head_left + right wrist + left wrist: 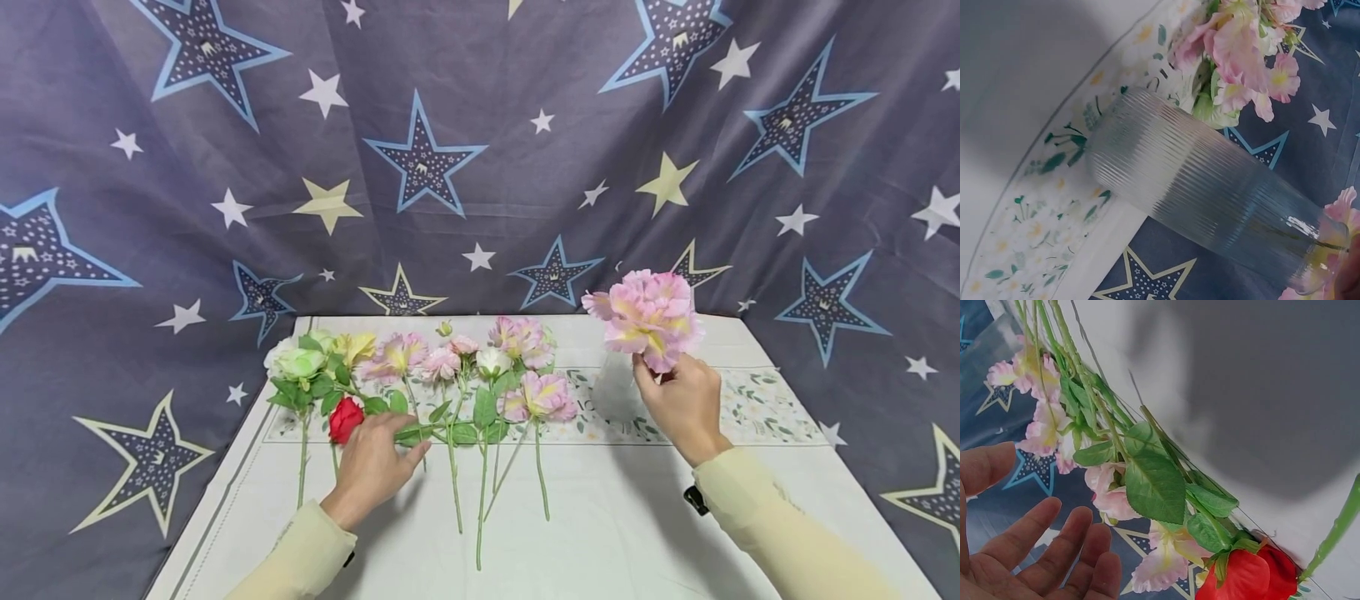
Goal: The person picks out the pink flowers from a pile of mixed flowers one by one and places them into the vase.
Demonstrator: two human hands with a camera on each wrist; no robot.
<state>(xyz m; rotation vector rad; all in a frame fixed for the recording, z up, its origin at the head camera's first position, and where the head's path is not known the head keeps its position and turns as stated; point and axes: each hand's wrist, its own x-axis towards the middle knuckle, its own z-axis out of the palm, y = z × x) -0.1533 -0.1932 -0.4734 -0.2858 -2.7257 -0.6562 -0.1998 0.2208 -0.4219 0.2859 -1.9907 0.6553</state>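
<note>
My right hand [684, 406] pinches a pink-and-yellow artificial flower [643, 317] just below its bloom. Beneath that bloom stands a clear ribbed vase [1185, 175], and in the right wrist view the thin stem shows inside its mouth. On the left, my left hand [375, 462] hovers over the laid-out stems, next to a red rose [346, 419]. Its fingers [1047, 528] are spread and relaxed in the left wrist view, with nothing between them. Green leaves [1155, 487] and the red rose's bloom [1244, 575] lie beyond the fingertips.
Several more artificial flowers lie in a row: white-green blooms [300, 360] at left, a white rose [492, 362] mid-row, pink-yellow flowers [542, 397] at its right. Under them runs a floral-print strip [757, 406] on the white table [600, 533]. A star-patterned curtain [480, 75] hangs behind.
</note>
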